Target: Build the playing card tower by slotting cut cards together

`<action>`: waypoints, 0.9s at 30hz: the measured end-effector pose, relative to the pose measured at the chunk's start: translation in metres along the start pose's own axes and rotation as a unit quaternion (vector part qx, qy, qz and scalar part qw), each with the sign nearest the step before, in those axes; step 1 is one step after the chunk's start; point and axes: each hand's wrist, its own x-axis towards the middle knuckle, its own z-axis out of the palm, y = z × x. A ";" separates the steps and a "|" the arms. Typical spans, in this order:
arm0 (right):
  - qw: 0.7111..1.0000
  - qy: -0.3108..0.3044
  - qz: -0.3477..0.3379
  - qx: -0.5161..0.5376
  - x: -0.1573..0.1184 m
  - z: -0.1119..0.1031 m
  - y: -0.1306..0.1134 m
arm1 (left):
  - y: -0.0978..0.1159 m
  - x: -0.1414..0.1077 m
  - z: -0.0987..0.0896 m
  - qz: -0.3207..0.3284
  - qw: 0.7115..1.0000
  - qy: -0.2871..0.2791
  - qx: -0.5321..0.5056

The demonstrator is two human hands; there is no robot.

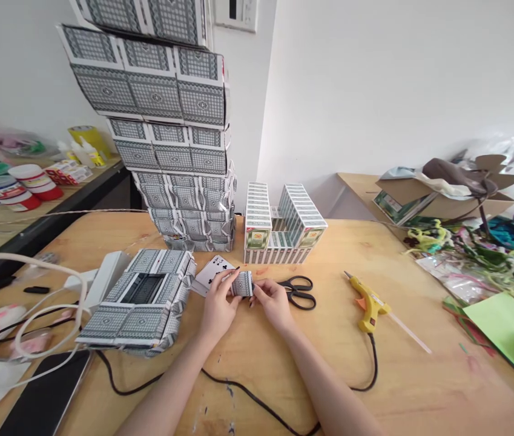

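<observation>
Both hands meet at the middle of the wooden table. A small grey-patterned playing card piece is pinched by my left hand, with fingers at its upper and lower edges. My right hand has its fingers closed at the card's right edge. Loose playing cards lie face up behind my left hand. Black-handled scissors lie just right of my right hand, their blades hidden behind it. To the left lies a block built of folded cards with a rectangular opening.
A tall card tower and stacked green-and-white card boxes stand behind. A yellow glue gun lies right, its black cord crossing the front. A phone and white cables are left; yarn and paper are right.
</observation>
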 end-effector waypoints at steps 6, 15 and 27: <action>1.000 -0.014 -0.015 0.002 -0.002 0.006 0.002 | 0.000 0.000 -0.002 -0.007 1.000 0.018 0.013; 0.999 0.019 -0.017 -0.021 -0.004 0.007 0.009 | 0.002 -0.001 -0.001 -0.001 1.000 0.001 0.003; 0.990 -0.126 0.025 0.054 -0.007 0.000 -0.012 | 0.011 0.004 -0.005 -0.033 0.987 -0.072 -0.142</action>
